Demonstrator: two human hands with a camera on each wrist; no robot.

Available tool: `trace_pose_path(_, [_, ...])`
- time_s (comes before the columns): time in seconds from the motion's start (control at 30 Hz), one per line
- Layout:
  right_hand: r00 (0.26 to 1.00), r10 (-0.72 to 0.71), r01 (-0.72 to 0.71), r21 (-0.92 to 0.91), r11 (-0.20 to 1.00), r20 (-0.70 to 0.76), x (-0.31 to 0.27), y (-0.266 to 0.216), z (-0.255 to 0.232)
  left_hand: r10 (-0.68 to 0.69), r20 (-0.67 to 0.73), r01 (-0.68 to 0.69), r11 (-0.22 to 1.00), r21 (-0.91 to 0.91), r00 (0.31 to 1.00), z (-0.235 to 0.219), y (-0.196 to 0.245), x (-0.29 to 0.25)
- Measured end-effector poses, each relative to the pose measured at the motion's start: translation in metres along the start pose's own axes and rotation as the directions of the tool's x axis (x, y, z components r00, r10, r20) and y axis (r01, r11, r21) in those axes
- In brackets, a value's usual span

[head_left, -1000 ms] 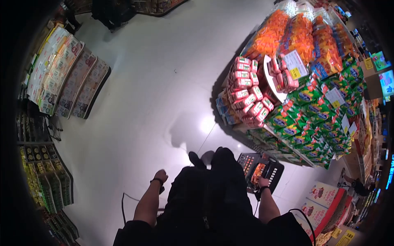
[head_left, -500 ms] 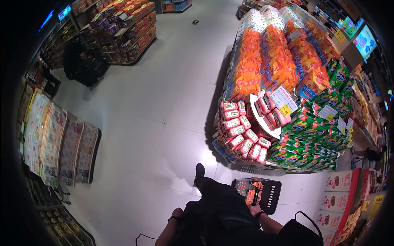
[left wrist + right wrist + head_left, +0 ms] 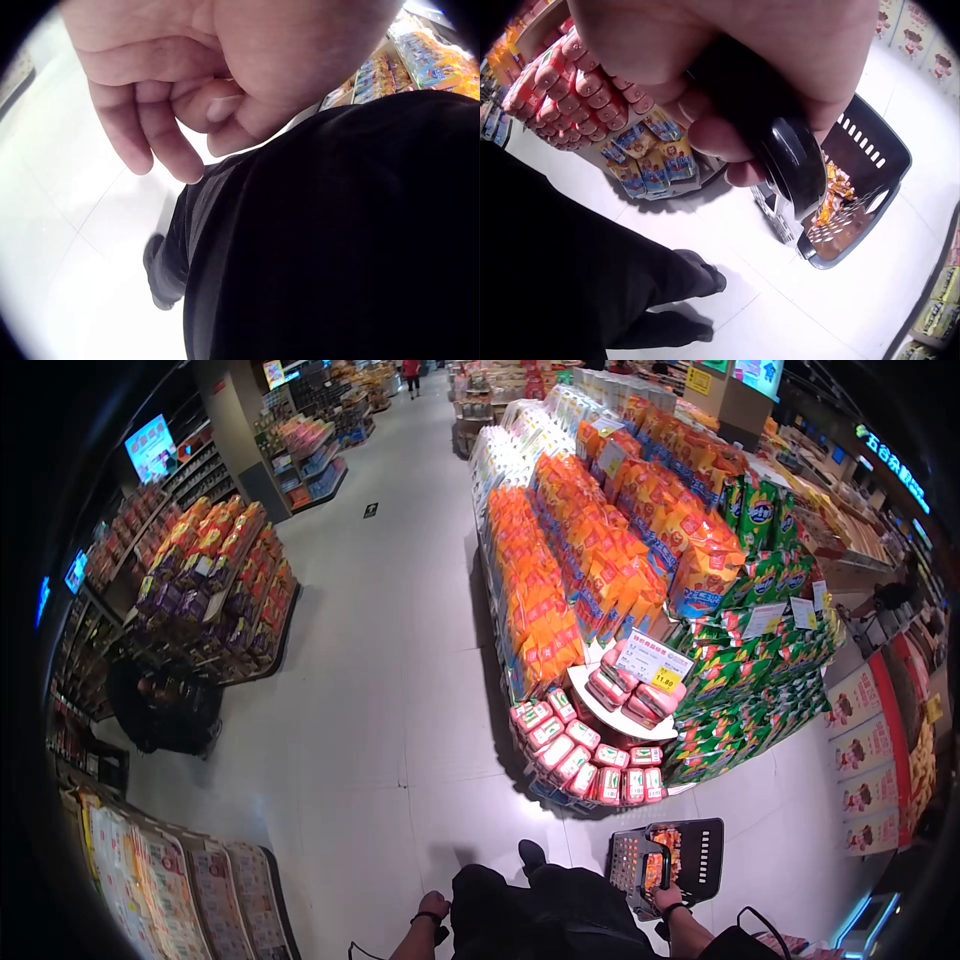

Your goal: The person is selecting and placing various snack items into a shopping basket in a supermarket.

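My right hand (image 3: 667, 898) grips the black handle (image 3: 795, 161) of a dark shopping basket (image 3: 710, 865), its fingers curled under the bar in the right wrist view. Small orange-wrapped packets (image 3: 836, 196) lie inside the basket, which hangs beside my right leg. On the other side, my left hand (image 3: 172, 67) hangs by my dark trousers with loosely bent fingers and holds nothing. Ahead of the basket, red-and-white packs (image 3: 570, 760) are stacked round the rounded end of a display.
Behind those packs rise orange bags (image 3: 600, 570), with green bags (image 3: 745, 710) to their right and a price sign (image 3: 652, 660) in front. A person in dark clothes (image 3: 160, 705) is at left, near a stand of bagged goods (image 3: 215, 575). Pale cartons (image 3: 865, 800) line the right.
The head view has tilted up, showing more of the aisle ahead. The display has come closer and my feet have stepped. My right hand keeps hold of the basket handle.
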State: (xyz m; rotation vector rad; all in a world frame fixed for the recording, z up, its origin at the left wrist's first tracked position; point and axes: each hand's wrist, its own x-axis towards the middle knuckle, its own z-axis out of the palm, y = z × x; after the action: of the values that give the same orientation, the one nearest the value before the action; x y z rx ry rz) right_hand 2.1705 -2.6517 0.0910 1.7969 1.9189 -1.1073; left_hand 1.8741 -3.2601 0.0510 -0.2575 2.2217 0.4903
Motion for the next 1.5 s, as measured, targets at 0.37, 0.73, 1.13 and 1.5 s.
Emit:
trace_pose_path(0.37, [0.817,-0.1,0.136,0.023,0.99,-0.568,-0.119,-0.07,0.102,0.364,0.264,-0.432,0.857,0.281,0.893,-0.143,0.037,0.143])
trace_pose_path(0.73, [0.989,0.04,-0.029,-0.077,0.997,0.145,-0.298,-0.023,0.259,0.361,0.406,-0.464,0.865,0.19,0.839,-0.252,0.055,0.237])
trace_pose_path(1.13, [0.915,0.394,-0.396,0.359,0.845,0.085,-0.405,0.07,0.368,0.589,0.763,-0.94,0.333,0.071,0.266,-0.081,0.28,0.09])
trace_pose_path(1.5, [0.853,0.51,-0.408,0.75,0.52,0.11,-0.401,0.139,0.374,0.593,0.772,-0.9,-0.431,0.063,-0.23,0.148,0.481,-0.107])
